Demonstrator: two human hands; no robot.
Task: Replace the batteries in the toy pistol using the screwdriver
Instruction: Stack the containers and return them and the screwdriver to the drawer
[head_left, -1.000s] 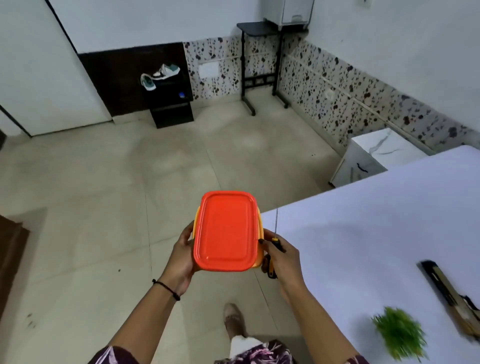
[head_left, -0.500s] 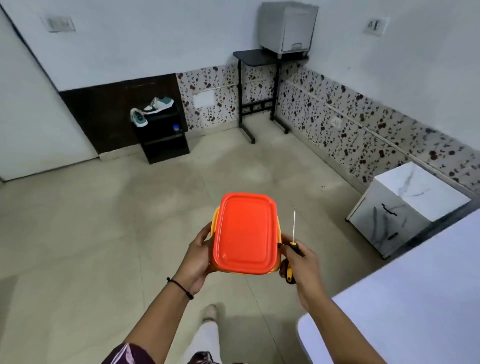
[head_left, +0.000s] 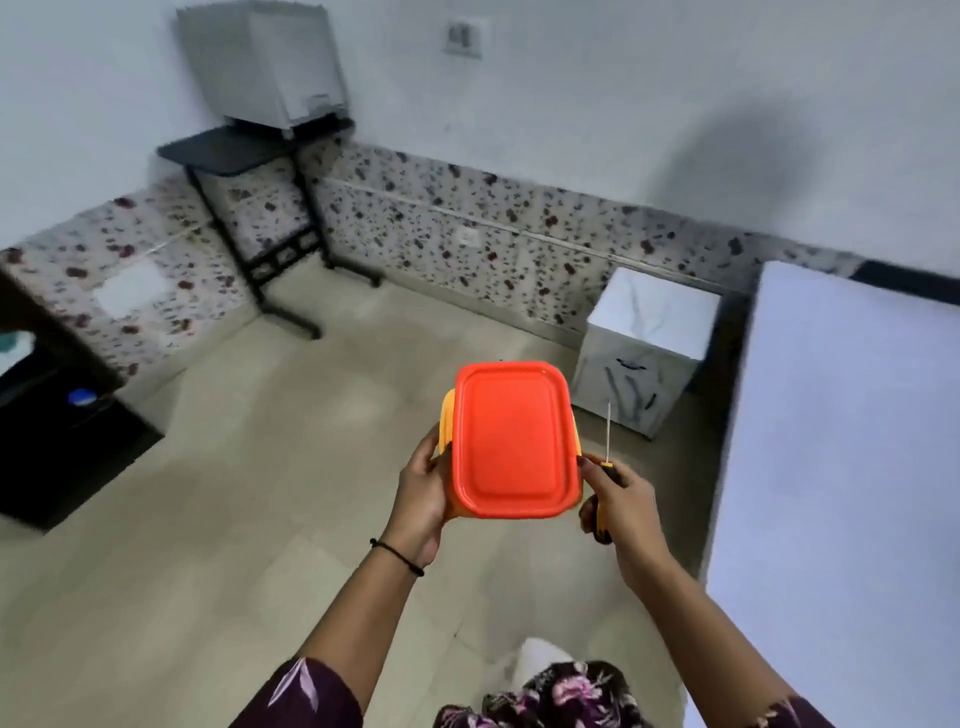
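Orange-lidded yellow box (head_left: 514, 441) at frame centre, gripped on left side by left hand (head_left: 423, 488), on right by right hand (head_left: 621, 499), also clenched round screwdriver (head_left: 607, 441), shaft pointing up-frame. Toy pistol out of view; white table (head_left: 831, 467) at right, nearer right hand.

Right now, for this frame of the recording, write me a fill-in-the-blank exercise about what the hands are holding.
The left hand and right hand hold the orange-lidded container over the ____.
The screwdriver is gripped in the ____ hand.
The black wristband sits on the ____ arm.
The white table lies to the person's ____.
Missing: floor, right, left, right.
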